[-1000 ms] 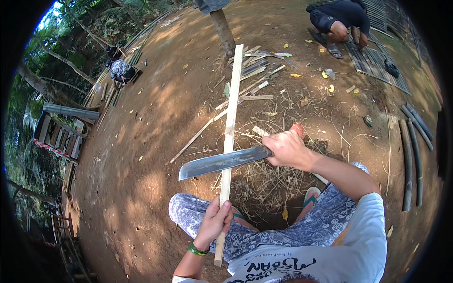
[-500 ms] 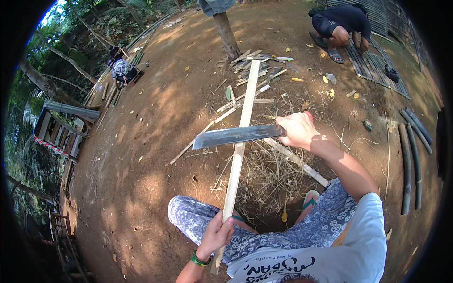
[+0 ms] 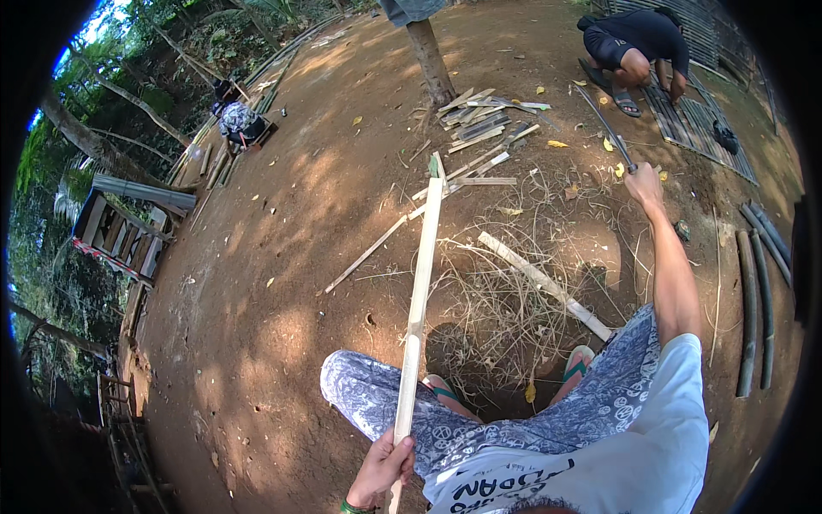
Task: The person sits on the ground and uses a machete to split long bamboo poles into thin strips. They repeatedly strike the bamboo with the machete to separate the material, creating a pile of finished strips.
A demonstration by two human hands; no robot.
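My left hand (image 3: 384, 467) is closed round the lower part of a long pale bamboo strip (image 3: 418, 295), which slants up and away from me past my knee. My right hand (image 3: 644, 185) grips the handle of a machete (image 3: 606, 127), held out to the right at arm's length. The blade is seen nearly edge-on and points up and to the left, apart from the strip. Beneath and right of the strip, a split bamboo piece (image 3: 544, 281) lies on a heap of thin shavings (image 3: 505, 321) in front of my feet.
Beyond the shavings, a pile of cut bamboo slats (image 3: 484, 120) lies by a tree trunk (image 3: 430, 64). A person (image 3: 638, 51) crouches over a slatted bamboo panel (image 3: 698, 128) at the far right. Dark bamboo poles (image 3: 747, 313) lie at right. Another person (image 3: 240, 122) sits far left.
My right hand has swung the machete away from the strip, out to the right and farther off. The strip's far end has dropped nearer and to the left, still in my left hand.
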